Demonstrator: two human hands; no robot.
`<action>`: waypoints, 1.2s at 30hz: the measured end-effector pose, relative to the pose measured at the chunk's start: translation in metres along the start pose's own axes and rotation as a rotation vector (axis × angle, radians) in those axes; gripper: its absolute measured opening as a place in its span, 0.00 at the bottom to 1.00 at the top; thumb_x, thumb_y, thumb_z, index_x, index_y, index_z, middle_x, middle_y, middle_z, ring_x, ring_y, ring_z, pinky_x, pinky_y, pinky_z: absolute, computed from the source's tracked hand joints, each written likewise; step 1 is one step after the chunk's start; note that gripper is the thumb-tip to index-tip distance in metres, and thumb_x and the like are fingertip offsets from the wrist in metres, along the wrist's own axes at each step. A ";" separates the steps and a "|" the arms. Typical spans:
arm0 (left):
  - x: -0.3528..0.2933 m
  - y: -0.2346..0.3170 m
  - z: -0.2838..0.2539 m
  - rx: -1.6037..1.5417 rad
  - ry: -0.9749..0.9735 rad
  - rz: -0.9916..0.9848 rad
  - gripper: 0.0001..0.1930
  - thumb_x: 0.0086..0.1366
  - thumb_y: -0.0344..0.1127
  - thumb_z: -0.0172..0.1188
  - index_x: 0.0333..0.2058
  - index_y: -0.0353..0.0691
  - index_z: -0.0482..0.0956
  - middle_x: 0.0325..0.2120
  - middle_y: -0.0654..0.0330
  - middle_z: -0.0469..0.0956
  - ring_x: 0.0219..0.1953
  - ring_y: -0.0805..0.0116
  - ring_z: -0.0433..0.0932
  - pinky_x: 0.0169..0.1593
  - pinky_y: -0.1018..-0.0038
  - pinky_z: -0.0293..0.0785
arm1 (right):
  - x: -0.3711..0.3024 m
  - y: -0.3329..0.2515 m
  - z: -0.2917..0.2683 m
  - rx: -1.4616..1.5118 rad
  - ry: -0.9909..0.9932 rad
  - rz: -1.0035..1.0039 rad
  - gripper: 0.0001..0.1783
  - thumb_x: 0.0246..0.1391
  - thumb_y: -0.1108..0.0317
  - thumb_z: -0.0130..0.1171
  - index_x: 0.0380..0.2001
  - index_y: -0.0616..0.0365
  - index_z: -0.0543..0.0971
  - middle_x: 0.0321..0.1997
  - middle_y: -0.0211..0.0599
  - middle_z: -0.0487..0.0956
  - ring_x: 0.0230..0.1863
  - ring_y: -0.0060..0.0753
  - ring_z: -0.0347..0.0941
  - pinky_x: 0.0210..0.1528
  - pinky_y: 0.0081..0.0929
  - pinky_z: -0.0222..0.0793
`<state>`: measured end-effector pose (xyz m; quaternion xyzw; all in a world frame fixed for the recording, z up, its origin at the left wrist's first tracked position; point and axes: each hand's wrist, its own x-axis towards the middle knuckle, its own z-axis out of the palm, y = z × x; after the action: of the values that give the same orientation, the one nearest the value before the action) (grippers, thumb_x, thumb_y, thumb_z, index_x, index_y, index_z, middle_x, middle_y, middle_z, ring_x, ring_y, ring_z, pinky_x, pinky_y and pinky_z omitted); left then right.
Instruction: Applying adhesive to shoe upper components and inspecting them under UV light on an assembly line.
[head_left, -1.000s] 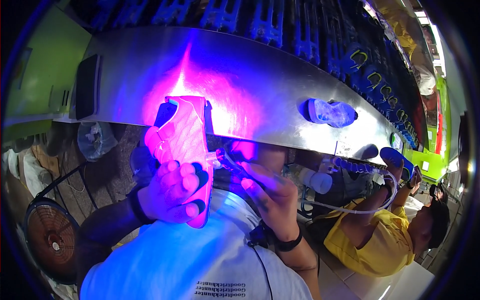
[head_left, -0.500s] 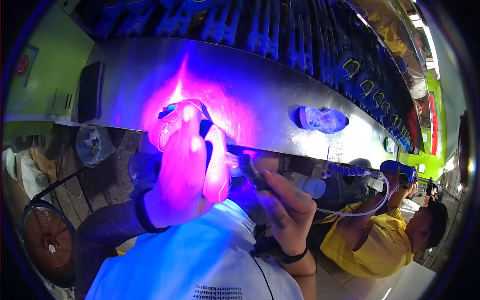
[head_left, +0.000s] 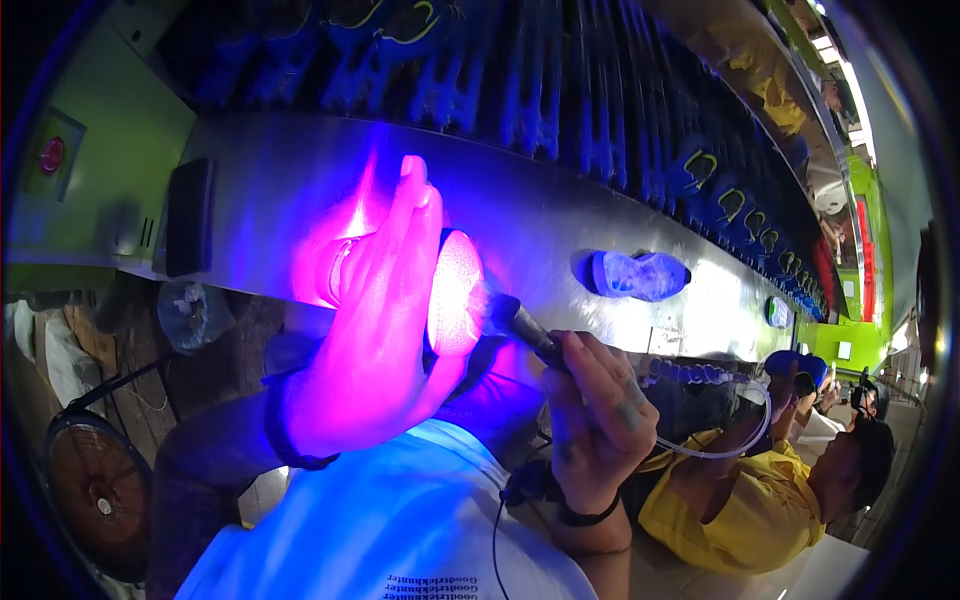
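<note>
Under bright violet-pink light, my left hand (head_left: 375, 320) grips a shoe (head_left: 456, 295), its underside turned right. Much of the shoe is hidden behind the fingers and washed out by the glare. In my right hand (head_left: 605, 415) is a brush (head_left: 530, 330) with a dark handle, pinched between thumb and fingers. The bristles touch or nearly touch the edge of the shoe's underside. Farther right, a shoe sole (head_left: 640, 276) lies on the metal bench (head_left: 540, 230), tinted blue-violet.
Behind the bench runs a rack (head_left: 540, 90) of dark shapes. A green panel with a red button (head_left: 52, 155) stands at left, above a plastic bag (head_left: 192, 315) and a fan (head_left: 100, 490). At right a co-worker in yellow (head_left: 725, 490) holds a blue shoe (head_left: 808, 372).
The shoe has turned and its lit underside moved right and up. My right hand has shifted right and down, and the brush now points up-left at the shoe.
</note>
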<state>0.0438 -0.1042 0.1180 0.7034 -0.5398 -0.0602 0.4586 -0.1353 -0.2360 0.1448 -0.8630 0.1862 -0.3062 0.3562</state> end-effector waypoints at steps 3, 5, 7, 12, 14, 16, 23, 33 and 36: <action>0.009 -0.002 -0.010 -0.053 -0.032 -0.051 0.49 0.60 0.29 0.63 0.73 0.24 0.43 0.73 0.29 0.45 0.71 0.33 0.58 0.69 0.50 0.58 | 0.004 0.009 0.006 0.051 0.006 -0.035 0.23 0.50 0.85 0.66 0.51 0.64 0.83 0.43 0.48 0.85 0.40 0.46 0.81 0.45 0.33 0.75; 0.014 -0.004 -0.018 -0.064 -0.044 -0.067 0.50 0.59 0.30 0.64 0.73 0.26 0.42 0.73 0.31 0.45 0.71 0.35 0.59 0.70 0.51 0.57 | 0.009 0.012 0.013 0.057 0.029 -0.060 0.22 0.50 0.85 0.66 0.51 0.64 0.83 0.44 0.48 0.85 0.41 0.46 0.82 0.45 0.32 0.76; 0.019 -0.007 -0.025 -0.082 -0.075 -0.097 0.52 0.57 0.31 0.66 0.74 0.29 0.43 0.73 0.35 0.48 0.71 0.38 0.59 0.71 0.52 0.55 | 0.013 0.017 0.024 0.065 0.052 -0.074 0.22 0.50 0.86 0.66 0.50 0.64 0.83 0.44 0.48 0.85 0.41 0.46 0.82 0.45 0.32 0.76; 0.030 -0.029 -0.041 0.070 -0.175 -0.043 0.62 0.53 0.44 0.76 0.75 0.33 0.40 0.73 0.41 0.53 0.71 0.45 0.61 0.70 0.55 0.59 | -0.001 0.050 0.063 0.257 0.112 0.021 0.22 0.50 0.86 0.66 0.50 0.63 0.84 0.45 0.47 0.85 0.45 0.43 0.82 0.48 0.33 0.76; 0.025 -0.058 -0.050 0.195 -0.208 0.043 0.63 0.52 0.49 0.78 0.75 0.33 0.43 0.72 0.43 0.57 0.70 0.47 0.64 0.69 0.56 0.62 | -0.013 0.061 0.077 0.271 0.134 0.022 0.20 0.52 0.83 0.66 0.50 0.62 0.84 0.44 0.45 0.85 0.44 0.40 0.82 0.48 0.33 0.75; -0.006 -0.103 -0.060 0.053 -0.359 -0.033 0.62 0.49 0.51 0.79 0.74 0.33 0.48 0.70 0.44 0.60 0.71 0.47 0.62 0.71 0.55 0.60 | -0.022 0.055 0.078 0.358 0.042 0.203 0.18 0.56 0.79 0.66 0.51 0.62 0.83 0.42 0.42 0.85 0.43 0.36 0.81 0.47 0.31 0.74; -0.051 -0.053 -0.051 -0.166 -0.448 -0.135 0.56 0.48 0.50 0.83 0.67 0.29 0.59 0.58 0.49 0.74 0.59 0.57 0.76 0.63 0.60 0.72 | -0.002 0.008 0.033 0.431 -0.036 0.296 0.19 0.60 0.78 0.64 0.55 0.65 0.81 0.49 0.38 0.82 0.47 0.22 0.77 0.51 0.21 0.70; -0.075 -0.042 -0.047 -0.422 -0.503 -0.107 0.61 0.45 0.52 0.84 0.67 0.23 0.56 0.55 0.45 0.77 0.53 0.53 0.82 0.55 0.61 0.79 | 0.000 -0.013 0.007 0.365 -0.176 0.386 0.19 0.61 0.77 0.63 0.56 0.65 0.80 0.38 0.32 0.82 0.37 0.17 0.75 0.41 0.16 0.69; -0.068 -0.034 -0.060 -0.222 -0.395 0.010 0.63 0.45 0.50 0.84 0.69 0.23 0.52 0.55 0.46 0.76 0.53 0.53 0.81 0.57 0.60 0.78 | -0.002 -0.010 0.009 0.345 -0.162 0.311 0.18 0.56 0.77 0.67 0.52 0.60 0.84 0.37 0.35 0.86 0.32 0.23 0.78 0.38 0.22 0.72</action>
<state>0.0746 -0.0137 0.1005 0.6203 -0.6129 -0.2535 0.4187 -0.1304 -0.2238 0.1459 -0.7721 0.2327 -0.2049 0.5548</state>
